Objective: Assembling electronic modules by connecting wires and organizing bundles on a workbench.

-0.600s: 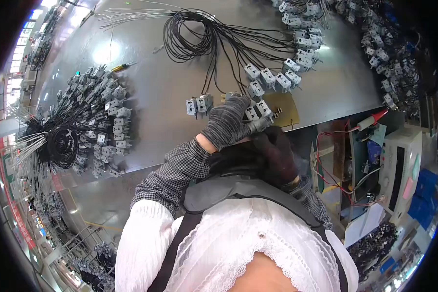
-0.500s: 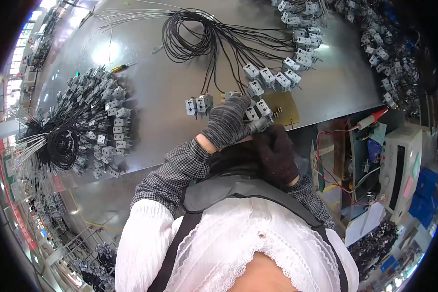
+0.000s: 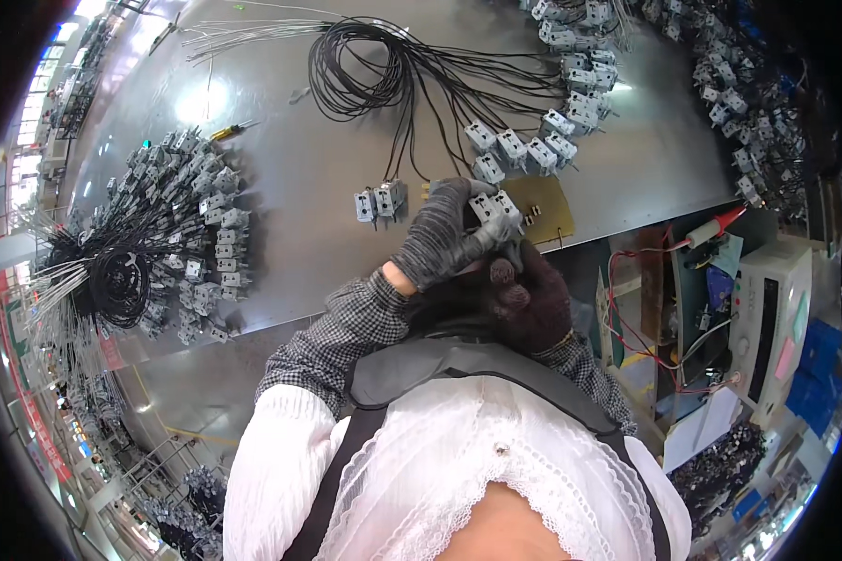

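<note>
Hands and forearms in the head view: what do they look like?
The left hand wears a grey-and-black striped knit glove; the right hand, a dark maroon knit glove. Black-and-white checked fabric oversleeves cover both forearms, with a white knit sleeve above the left one.

The left hand (image 3: 442, 234) wears a grey striped knit glove (image 3: 428, 251), the right hand (image 3: 536, 294) a dark maroon one. Black-and-white checked oversleeves (image 3: 341, 332), white lace-trimmed blouse (image 3: 412, 467) and grey apron (image 3: 449, 360) with dark straps (image 3: 341, 486) complete the clothing.
</note>
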The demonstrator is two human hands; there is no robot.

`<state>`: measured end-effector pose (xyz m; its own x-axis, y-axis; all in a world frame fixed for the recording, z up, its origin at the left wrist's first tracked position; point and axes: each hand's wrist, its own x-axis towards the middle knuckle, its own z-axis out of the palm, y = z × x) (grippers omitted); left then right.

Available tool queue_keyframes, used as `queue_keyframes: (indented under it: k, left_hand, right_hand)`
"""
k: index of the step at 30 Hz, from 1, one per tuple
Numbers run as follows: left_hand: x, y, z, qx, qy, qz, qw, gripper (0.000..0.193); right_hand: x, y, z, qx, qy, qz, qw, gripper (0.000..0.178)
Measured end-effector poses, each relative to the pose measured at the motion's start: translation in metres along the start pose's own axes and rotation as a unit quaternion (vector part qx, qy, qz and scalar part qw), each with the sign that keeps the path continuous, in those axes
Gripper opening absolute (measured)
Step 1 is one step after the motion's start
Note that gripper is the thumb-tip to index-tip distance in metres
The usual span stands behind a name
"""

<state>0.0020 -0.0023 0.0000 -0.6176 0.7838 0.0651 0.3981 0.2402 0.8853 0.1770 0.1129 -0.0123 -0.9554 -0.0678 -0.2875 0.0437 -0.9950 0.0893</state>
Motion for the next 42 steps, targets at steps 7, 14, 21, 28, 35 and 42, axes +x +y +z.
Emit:
queue_keyframes:
  k: [7, 14, 21, 28, 35, 42]
  left_hand:
    - [0.02, 0.035, -0.062, 0.24, -0.055, -0.01, 0.969, 0.081]
    - [0.032, 0.0, -0.044, 0.43, -0.187, -0.022, 0.883, 0.089]
    - [-0.001, 0.004, -0.051, 0.393, -0.152, -0.004, 0.907, 0.08]
    - [-0.005, -0.005, -0.02, -0.32, 0.004, -0.092, 0.943, 0.043]
    - [0.01, -0.018, -0.023, -0.152, -0.126, -0.127, 0.972, 0.048]
    - [0.019, -0.007, -0.024, -0.048, -0.125, -0.159, 0.978, 0.044]
  right_hand:
    - [0.001, 0.004, 0.041, -0.137, 0.079, 0.013, 0.987, 0.039]
    - [0.035, -0.017, 0.015, -0.773, 0.016, -0.216, 0.597, 0.029]
    - [0.037, -0.057, 0.049, -0.692, 0.153, -0.314, 0.631, 0.032]
    - [0.034, -0.049, 0.038, -0.715, 0.118, -0.296, 0.623, 0.031]
    - [0.012, -0.036, 0.063, -0.767, 0.159, -0.204, 0.588, 0.024]
    - [0.005, -0.034, 0.055, -0.758, 0.161, -0.218, 0.593, 0.023]
